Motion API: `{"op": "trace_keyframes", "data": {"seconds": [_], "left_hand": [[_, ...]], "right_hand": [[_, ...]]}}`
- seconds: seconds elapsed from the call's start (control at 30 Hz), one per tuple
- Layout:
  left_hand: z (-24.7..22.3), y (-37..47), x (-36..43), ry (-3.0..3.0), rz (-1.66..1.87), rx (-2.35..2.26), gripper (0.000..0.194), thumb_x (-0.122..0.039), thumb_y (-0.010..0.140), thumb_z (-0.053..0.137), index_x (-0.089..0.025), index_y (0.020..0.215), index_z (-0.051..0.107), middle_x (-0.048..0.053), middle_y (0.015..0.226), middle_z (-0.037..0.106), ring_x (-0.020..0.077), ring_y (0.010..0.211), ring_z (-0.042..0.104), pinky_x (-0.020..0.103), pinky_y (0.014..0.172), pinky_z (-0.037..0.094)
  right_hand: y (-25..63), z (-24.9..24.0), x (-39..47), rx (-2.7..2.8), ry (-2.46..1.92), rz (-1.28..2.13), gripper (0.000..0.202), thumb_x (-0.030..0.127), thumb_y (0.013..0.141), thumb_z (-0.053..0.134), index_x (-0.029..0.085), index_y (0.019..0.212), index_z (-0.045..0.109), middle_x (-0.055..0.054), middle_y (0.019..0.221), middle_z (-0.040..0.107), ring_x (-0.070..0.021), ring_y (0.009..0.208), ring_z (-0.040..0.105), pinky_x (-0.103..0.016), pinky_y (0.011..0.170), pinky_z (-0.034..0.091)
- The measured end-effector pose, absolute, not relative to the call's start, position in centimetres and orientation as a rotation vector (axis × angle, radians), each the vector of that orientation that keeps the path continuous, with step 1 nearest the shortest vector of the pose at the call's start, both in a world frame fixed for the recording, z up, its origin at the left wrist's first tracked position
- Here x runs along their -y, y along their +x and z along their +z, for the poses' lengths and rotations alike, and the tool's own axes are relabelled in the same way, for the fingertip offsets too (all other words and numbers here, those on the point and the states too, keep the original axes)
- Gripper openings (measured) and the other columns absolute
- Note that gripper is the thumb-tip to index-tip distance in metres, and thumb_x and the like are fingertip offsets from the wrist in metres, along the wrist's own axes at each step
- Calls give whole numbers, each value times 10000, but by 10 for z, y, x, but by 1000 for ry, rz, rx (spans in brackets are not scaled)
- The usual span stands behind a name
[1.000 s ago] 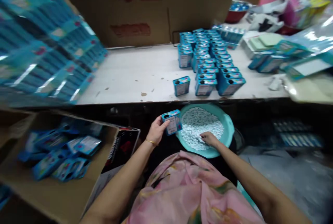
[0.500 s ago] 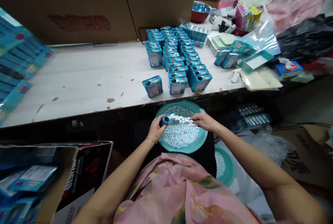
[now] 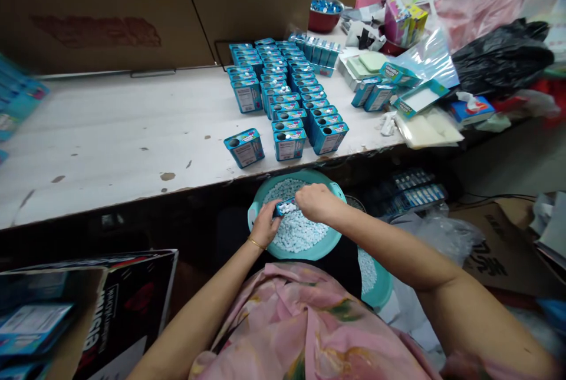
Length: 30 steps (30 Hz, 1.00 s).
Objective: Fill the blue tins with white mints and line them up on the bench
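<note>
My left hand [image 3: 264, 224] is wrapped around a small blue box [image 3: 280, 209] above a turquoise basin [image 3: 333, 240]. White candies fill the top of this box. Curled over the box's right end is my right hand [image 3: 317, 202], its back toward me. Its fingers face away, so whatever they grip is hidden. Loose white candies [image 3: 298, 235] cover the basin's bottom, and the basin rests on my lap.
Rows of blue boxes [image 3: 289, 145] stand on the white table [image 3: 110, 126], with one box [image 3: 244, 148] apart at the front. A second basin [image 3: 384, 291] sits lower right. Cartons [image 3: 128, 303] are at lower left; bags and papers crowd the right.
My right hand has moved left from the basin's right side to the box and turned over. The trail of candies between hand and box is gone; white candies now show in the box top.
</note>
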State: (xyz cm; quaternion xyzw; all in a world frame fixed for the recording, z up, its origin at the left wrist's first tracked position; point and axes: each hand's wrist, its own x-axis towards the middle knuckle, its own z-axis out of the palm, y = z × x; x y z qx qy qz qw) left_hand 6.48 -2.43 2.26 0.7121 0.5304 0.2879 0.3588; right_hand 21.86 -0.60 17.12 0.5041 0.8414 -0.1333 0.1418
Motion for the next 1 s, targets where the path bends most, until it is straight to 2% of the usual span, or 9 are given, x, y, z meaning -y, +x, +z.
{"op": "trace_keyframes", "data": {"seconds": [0.1, 0.2, 0.3, 0.37, 0.47, 0.57, 0.7, 0.83, 1.0], "left_hand": [[20, 60, 24, 1795, 725, -1393, 410, -171, 691, 450, -171, 1101, 460, 62, 1109, 531, 205, 1050, 469, 348, 935, 339], [21, 54, 25, 1733, 781, -1395, 384, -221, 702, 467, -175, 1083, 467, 51, 1070, 550, 200, 999, 497, 327, 892, 373], [21, 48, 26, 1643, 884, -1419, 366, -267, 708, 496, -173, 1061, 475, 51, 1018, 566, 191, 933, 522, 319, 847, 398], [20, 46, 27, 1577, 934, -1434, 367, -287, 705, 516, -175, 1052, 474, 50, 996, 565, 182, 900, 530, 315, 823, 411], [17, 43, 26, 1507, 984, -1425, 386, -304, 690, 547, -174, 1046, 472, 48, 971, 562, 172, 862, 537, 317, 801, 424], [15, 42, 26, 1458, 1022, -1400, 401, -308, 682, 567, -176, 1047, 467, 43, 958, 564, 165, 853, 542, 320, 803, 428], [13, 43, 26, 1418, 1047, -1386, 401, -300, 678, 573, -177, 1044, 463, 38, 953, 567, 162, 862, 547, 326, 815, 429], [13, 43, 27, 1407, 1063, -1357, 404, -303, 676, 576, -168, 1040, 466, 43, 955, 567, 165, 874, 549, 325, 821, 430], [9, 45, 24, 1448, 1049, -1395, 406, -302, 670, 579, -165, 1037, 475, 51, 952, 572, 173, 855, 553, 329, 804, 435]], "right_hand": [[236, 178, 8, -2432, 1450, -364, 297, 131, 789, 348, 115, 921, 613, -145, 892, 620, -233, 837, 578, -326, 706, 413], [269, 161, 6, -2387, 1545, -400, 294, 146, 803, 349, 167, 932, 613, -94, 926, 612, -206, 858, 565, -296, 720, 404], [290, 111, 4, -2304, 1696, -471, 335, 155, 827, 338, 212, 1080, 551, -67, 1024, 583, -186, 935, 534, -268, 753, 391], [286, 69, 9, -2194, 1728, -515, 372, 107, 825, 316, 190, 1130, 512, -90, 1061, 563, -183, 943, 528, -266, 753, 395], [259, 16, 27, -2115, 1669, -593, 384, 45, 810, 281, 130, 1094, 526, -138, 1055, 560, -196, 929, 533, -278, 726, 414], [236, -10, 48, -2155, 1584, -688, 354, 60, 806, 305, 142, 1028, 569, -129, 1041, 578, -201, 948, 530, -279, 734, 419], [244, -20, 53, -2164, 1516, -831, 372, 60, 736, 403, 206, 1008, 608, -65, 1025, 616, -194, 935, 555, -265, 741, 423], [272, -14, 41, -2176, 1516, -951, 457, 44, 688, 425, 259, 1046, 610, 7, 1063, 621, -155, 1003, 533, -219, 806, 398], [291, 35, 28, -2287, 1593, -1186, 452, 35, 652, 426, 161, 1038, 625, -40, 983, 650, -149, 917, 562, -212, 782, 399]]}}
